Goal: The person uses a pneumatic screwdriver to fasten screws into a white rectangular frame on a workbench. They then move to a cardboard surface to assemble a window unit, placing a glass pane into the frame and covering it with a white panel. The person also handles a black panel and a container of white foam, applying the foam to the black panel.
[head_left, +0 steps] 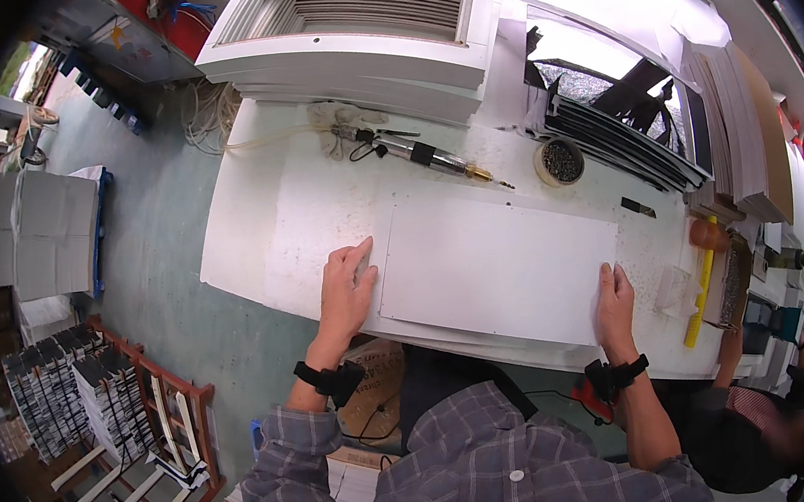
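A flat white rectangular panel (496, 261) lies on the white worktable in front of me, with small dark dots along its edges. My left hand (347, 286) is just beside the panel's left edge, thumb and fingers apart, holding nothing. At the opposite end, my right hand (615, 302) grips the right edge, its thumb at the rim; its other fingers are partly hidden. Beyond the panel lies a pneumatic screwdriver (426, 155) with a brass-coloured tip and a hose. A round tub of small dark screws (560, 162) stands to the right of that tip.
White louvred frames (352, 55) are stacked at the back of the table (254, 237). Dark-edged glossy panels (619, 120) stand at the back right. A yellow ruler (702, 293) and a dark blade-like piece (637, 207) lie on the right. Another person (744, 431) is at lower right.
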`<state>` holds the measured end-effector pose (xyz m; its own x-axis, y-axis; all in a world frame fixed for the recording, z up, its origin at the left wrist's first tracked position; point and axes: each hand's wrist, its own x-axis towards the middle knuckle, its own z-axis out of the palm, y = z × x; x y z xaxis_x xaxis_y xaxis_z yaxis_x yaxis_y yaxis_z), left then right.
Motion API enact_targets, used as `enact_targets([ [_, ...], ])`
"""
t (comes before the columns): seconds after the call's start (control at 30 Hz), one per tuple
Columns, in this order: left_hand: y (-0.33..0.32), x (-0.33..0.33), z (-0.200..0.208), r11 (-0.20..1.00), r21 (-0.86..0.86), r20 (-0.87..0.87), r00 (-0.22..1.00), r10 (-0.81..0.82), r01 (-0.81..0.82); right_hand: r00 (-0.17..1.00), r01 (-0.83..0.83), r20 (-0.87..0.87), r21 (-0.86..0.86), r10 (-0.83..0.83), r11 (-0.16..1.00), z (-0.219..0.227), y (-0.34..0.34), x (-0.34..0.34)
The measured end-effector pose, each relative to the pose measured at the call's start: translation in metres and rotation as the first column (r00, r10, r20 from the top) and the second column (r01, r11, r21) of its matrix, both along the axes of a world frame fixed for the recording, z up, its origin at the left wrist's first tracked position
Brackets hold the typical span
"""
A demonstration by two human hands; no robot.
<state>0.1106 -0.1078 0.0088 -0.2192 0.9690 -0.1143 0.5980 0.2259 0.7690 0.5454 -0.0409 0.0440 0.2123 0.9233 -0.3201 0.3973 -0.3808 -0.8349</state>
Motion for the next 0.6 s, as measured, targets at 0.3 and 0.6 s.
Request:
enact_targets([
  [0.3, 0.008, -0.010, 0.019, 0.973, -0.121, 0.013, 0.980, -0.199, 0.199, 1.000, -0.011, 0.030, 0.059, 0.009, 0.998, -0.007, -0.002, -0.002],
  [0.6, 0.019, -0.005, 0.021, 0.958, -0.158, -0.085, 0.963, -0.256, 0.240, 1.000, 0.020, -0.001, 0.044, -0.020, 0.999, -0.014, -0.003, -0.002],
])
